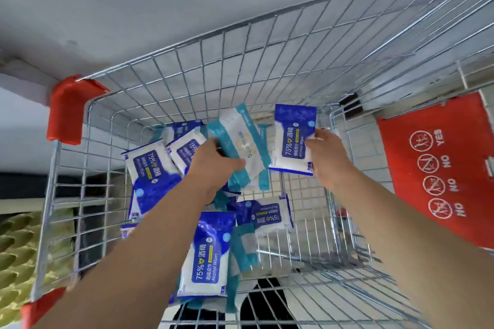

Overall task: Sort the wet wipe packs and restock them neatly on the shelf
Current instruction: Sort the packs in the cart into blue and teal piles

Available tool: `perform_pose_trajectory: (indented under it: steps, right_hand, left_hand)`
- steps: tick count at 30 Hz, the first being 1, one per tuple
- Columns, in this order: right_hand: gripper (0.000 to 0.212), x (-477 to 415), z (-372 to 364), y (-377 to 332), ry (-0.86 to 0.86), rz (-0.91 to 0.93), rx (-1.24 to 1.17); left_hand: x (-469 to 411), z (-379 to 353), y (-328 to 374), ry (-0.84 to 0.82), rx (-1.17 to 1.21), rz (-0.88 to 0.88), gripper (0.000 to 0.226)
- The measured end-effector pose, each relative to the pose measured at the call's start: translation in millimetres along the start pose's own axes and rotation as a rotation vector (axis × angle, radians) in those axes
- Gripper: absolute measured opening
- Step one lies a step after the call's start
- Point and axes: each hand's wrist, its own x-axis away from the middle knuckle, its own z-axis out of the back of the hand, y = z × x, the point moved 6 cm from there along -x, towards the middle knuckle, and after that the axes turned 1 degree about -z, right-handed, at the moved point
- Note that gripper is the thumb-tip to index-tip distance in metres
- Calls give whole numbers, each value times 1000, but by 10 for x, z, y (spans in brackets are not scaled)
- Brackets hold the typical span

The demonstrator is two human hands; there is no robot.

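Left hand (213,163) grip pinches teal pack (242,147); right hand (324,152) grip pinches blue pack (292,139), both over cart (187,72). One type per hand, prob. for sorting.

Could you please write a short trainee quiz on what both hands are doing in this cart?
1. True or false: the left hand holds a teal pack.
2. Which words are printed on the blue pack in the right hand? A) Baby Wipes B) Alcohol Wipes C) Glass Wipes
3. Fill in: the other packs lie in a wire ____.

Key: 1 true; 2 B; 3 cart.
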Motion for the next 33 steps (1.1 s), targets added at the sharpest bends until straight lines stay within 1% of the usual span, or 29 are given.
perform_pose_trajectory:
  steps: [2,6,7,10,11,13,14,15,16,17,18,19,20,22,23,25,28,31,33]
  right_hand:
    - [23,-140,277,43,24,11,-1]
    - [33,-423,587,132,50,55,34]
    - [33,-518,614,156,56,71,35]
    - [34,-744,619,229,34,25,-1]
    - [39,-845,604,289,19,7,-21]
    - [51,-944,577,317,-10,34,40]
    - [48,-891,566,273,-20,83,115]
    - [39,-858,541,260,-44,136,182]
    - [42,-790,500,254,-103,150,210]
    - [50,-747,458,278,-178,149,202]
    - [55,-666,427,297,-265,106,163]
    - [52,-631,416,340,-334,73,129]
    - [45,-616,436,378,-366,52,139]
    - [24,-615,539,458,-361,42,232]
    - [18,-608,606,498,-355,42,280]
    - [18,-611,738,639,-356,28,392]
    - [30,-562,862,940,-398,-46,591]
    - [34,-495,831,1186,-442,-56,734]
    - [30,-476,774,1282,-454,-27,825]
  left_hand:
    - [-82,-250,-13,-9,-59,13,33]
    - [-275,-622,-92,0,-98,21,29]
    - [-324,-694,-126,0,-94,33,31]
    - [-467,-878,-245,-27,-99,74,36]
    - [-497,-921,-276,-40,-93,76,35]
    - [-540,-985,-324,-65,-86,64,37]
    - [-550,-1009,-347,-80,-87,66,39]
    - [-544,-1040,-365,-105,-93,75,40]
    - [-530,-1081,-387,-142,-96,89,42]
    - [-515,-1128,-406,-189,-113,100,44]
    - [-488,-1183,-414,-241,-138,107,47]
    - [-459,-1240,-417,-290,-181,103,49]
    - [-433,-1284,-422,-330,-226,93,50]
    - [-390,-1323,-447,-348,-327,66,51]
    - [-375,-1320,-469,-333,-374,46,51]
    - [-347,-1291,-538,-296,-490,-18,48]
    - [-301,-1220,-640,-243,-817,-174,48]
    - [-247,-1177,-816,-288,-1076,-151,57]
    - [-217,-1183,-908,-317,-1203,-134,59]
